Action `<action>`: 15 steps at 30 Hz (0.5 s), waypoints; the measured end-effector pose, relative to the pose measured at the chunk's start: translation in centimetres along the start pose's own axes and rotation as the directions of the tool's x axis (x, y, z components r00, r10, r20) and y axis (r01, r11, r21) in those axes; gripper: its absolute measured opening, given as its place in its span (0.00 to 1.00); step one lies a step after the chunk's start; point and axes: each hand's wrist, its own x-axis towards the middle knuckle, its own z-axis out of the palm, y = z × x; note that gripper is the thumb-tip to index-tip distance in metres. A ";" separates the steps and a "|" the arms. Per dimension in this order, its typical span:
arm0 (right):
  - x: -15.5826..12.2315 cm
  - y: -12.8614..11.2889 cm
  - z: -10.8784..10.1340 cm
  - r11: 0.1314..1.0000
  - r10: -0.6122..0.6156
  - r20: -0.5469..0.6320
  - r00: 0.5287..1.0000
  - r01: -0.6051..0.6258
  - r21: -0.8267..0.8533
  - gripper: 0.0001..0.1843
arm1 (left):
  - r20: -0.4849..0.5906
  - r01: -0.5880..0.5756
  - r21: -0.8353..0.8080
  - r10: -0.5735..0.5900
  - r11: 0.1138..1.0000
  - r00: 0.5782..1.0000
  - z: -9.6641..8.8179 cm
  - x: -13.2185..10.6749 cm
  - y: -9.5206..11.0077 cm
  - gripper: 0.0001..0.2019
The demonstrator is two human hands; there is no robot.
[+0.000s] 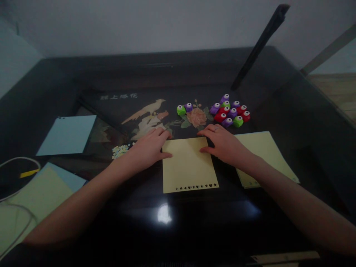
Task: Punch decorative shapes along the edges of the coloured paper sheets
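Note:
A sheet of yellow paper [185, 165] lies flat on the dark table in front of me, with a row of small shaped holes, a star and a heart among them, along its near edge. My left hand [152, 146] is at its upper left corner, thumb on the sheet and fingers just past the corner. At the upper right corner is my right hand [219, 142], a ring on one finger, its thumb on the paper and its fingers beyond the far edge. Both hands have thumb and fingers apart. Beyond them stand a green craft punch [181, 110] and a purple craft punch [188, 107].
Several more craft punches [229, 112] cluster at the back right. A yellow paper stack [263, 155] lies under my right forearm. Paper bits [119, 151] are by my left wrist. Blue paper [68, 135], more yellow paper [30, 207] and a white cable [20, 158] lie left.

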 end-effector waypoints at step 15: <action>-0.1 0.2 0.3 0.989 0.027 -0.056 0.998 -0.018 0.146 0.17 | -0.045 0.055 -0.137 -0.062 0.989 0.997 -1.6 0.5 0.4 0.04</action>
